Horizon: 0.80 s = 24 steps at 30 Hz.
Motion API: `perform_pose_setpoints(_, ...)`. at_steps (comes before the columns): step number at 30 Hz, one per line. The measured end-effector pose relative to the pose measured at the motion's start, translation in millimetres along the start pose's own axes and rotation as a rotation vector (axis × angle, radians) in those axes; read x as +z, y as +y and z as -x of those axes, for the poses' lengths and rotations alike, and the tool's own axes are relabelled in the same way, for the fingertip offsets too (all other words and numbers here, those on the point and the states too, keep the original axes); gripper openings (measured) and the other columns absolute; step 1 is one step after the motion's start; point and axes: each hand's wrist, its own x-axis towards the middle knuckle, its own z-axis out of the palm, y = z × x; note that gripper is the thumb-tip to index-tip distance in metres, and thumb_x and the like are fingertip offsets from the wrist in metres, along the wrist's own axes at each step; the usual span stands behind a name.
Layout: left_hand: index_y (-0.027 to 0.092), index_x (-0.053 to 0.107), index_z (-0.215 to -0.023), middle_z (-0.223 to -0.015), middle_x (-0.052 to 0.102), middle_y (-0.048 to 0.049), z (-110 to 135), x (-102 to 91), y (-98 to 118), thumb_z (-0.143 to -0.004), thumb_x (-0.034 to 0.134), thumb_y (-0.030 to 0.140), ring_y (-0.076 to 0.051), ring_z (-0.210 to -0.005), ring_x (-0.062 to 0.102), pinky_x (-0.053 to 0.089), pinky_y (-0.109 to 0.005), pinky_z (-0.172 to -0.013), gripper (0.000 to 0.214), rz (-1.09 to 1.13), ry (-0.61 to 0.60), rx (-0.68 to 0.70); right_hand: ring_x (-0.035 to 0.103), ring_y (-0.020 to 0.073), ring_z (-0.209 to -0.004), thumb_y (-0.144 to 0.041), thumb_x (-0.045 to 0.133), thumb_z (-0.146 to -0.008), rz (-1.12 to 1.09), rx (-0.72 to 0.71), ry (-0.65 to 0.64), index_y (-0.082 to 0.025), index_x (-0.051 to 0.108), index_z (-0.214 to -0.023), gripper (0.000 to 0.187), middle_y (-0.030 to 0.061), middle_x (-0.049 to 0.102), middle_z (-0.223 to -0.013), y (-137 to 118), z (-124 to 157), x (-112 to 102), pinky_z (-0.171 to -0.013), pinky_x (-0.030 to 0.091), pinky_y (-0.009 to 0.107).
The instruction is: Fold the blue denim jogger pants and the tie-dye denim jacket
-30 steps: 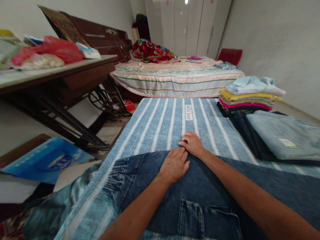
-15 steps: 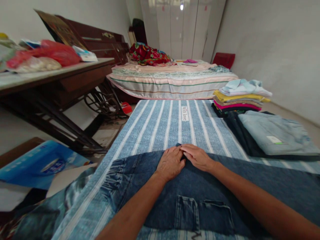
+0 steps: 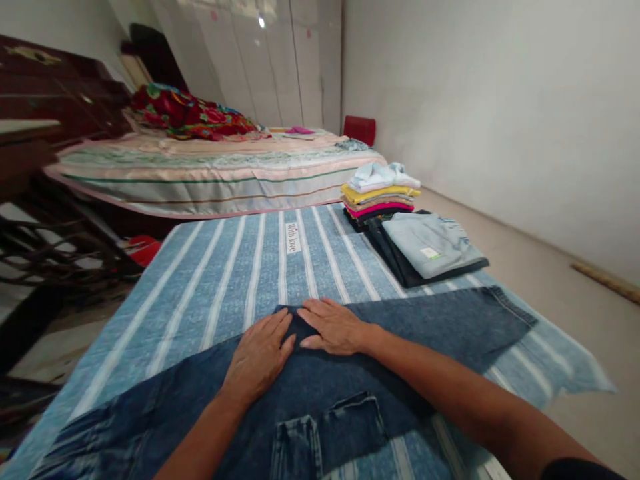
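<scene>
Dark blue jeans (image 3: 210, 400) lie spread across a blue-and-white striped cloth (image 3: 230, 267), with back pockets facing up near me and one leg reaching to the right. My left hand (image 3: 263, 350) rests flat on the denim near its far edge, fingers stretched out. Close beside it, my right hand (image 3: 333, 327) also presses flat on the jeans, its fingers extended and thumb apart. A small gap of denim shows between the two hands. The elastic waistband end (image 3: 75, 443) lies at the lower left, partly out of view.
Folded light-blue jeans (image 3: 430, 243) lie on dark trousers at the right, before a stack of folded clothes (image 3: 380, 193). Behind stands a bed (image 3: 215, 173) with a red floral blanket (image 3: 190, 113). Dark metal framework (image 3: 55, 247) stands at the left.
My view has swung to the right, bringing the far leg end into sight. My hands have moved from pinching together at the jeans' edge to lying flat and slightly apart.
</scene>
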Motion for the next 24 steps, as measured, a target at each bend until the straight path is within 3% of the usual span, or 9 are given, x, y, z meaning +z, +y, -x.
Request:
perform_pose_setpoints(5, 0.014, 0.057, -0.122, -0.132, 0.054, -0.0125, -4.2, -1.5, -2.7, -0.089, 0.037, 0.037, -0.026, -0.122, 0.049, 0.036, -0.042, -0.105, 0.046, -0.042, -0.051, 0.002, 0.028, 0.0286, -0.136, -0.06, 0.045, -0.086, 0.021, 0.038, -0.016, -0.01, 0.039, -0.136, 0.071, 0.0189, 0.035, -0.145, 6.5, 6.9, 2.9, -0.111, 0.023, 0.047)
perform_pose_setpoints(8, 0.013, 0.056, -0.123, -0.132, 0.054, -0.0126, -9.0, -4.1, -6.0, -0.089, 0.035, 0.04, -0.026, -0.122, 0.049, 0.035, -0.042, -0.105, 0.048, -0.03, -0.08, 0.007, 0.032, 0.0271, -0.134, -0.057, 0.044, -0.088, 0.036, 0.069, 0.088, -0.013, 0.042, -0.133, 0.063, 0.0169, 0.04, -0.142, 7.2, 12.9, -5.3, -0.11, 0.025, 0.046)
perform_pose_setpoints(11, 0.012, 0.056, -0.122, -0.13, 0.056, -0.0123, -16.3, -7.9, -10.1, -0.088, 0.033, 0.043, -0.026, -0.121, 0.05, 0.036, -0.043, -0.105, 0.051, 0.002, -0.122, -0.004, 0.04, 0.0249, -0.129, -0.05, 0.043, -0.091, 0.079, 0.166, 0.244, -0.016, 0.049, -0.126, 0.049, 0.0144, 0.049, -0.134, 11.5, 37.7, -22.5, -0.107, 0.03, 0.044)
perform_pose_setpoints(15, 0.013, 0.06, -0.117, -0.126, 0.059, -0.0117, -26.3, -16.7, -11.0, -0.086, 0.034, 0.042, -0.027, -0.119, 0.052, 0.037, -0.042, -0.104, 0.05, 0.029, -0.189, -0.03, 0.049, 0.0214, -0.119, -0.041, 0.051, -0.089, 0.238, 0.405, 0.381, -0.021, 0.058, -0.114, 0.033, 0.0089, 0.057, -0.125, 29.6, 104.0, -48.5, -0.102, 0.038, 0.036)
perform_pose_setpoints(19, 0.012, 0.061, -0.111, -0.121, 0.062, -0.0106, -33.6, -29.3, -4.5, -0.087, 0.036, 0.038, -0.028, -0.116, 0.054, 0.04, -0.043, -0.101, 0.043, 0.044, -0.175, -0.03, 0.049, 0.0264, -0.117, -0.032, 0.047, -0.088, 0.313, 0.68, 0.439, -0.016, 0.059, -0.113, 0.032, 0.0144, 0.056, -0.123, 59.0, 186.8, -75.1, -0.1, 0.038, 0.042)
perform_pose_setpoints(24, 0.006, 0.06, -0.111, -0.126, 0.057, -0.0171, -34.1, -47.7, 27.7, -0.087, 0.039, 0.034, -0.032, -0.119, 0.052, 0.038, -0.046, -0.102, 0.042, 0.044, -0.152, -0.034, 0.053, 0.0308, -0.108, -0.038, 0.046, -0.086, 0.363, 1.039, 0.403, -0.012, 0.059, -0.113, 0.039, 0.0181, 0.059, -0.115, 97.5, 270.2, -103.1, -0.092, 0.041, 0.044)
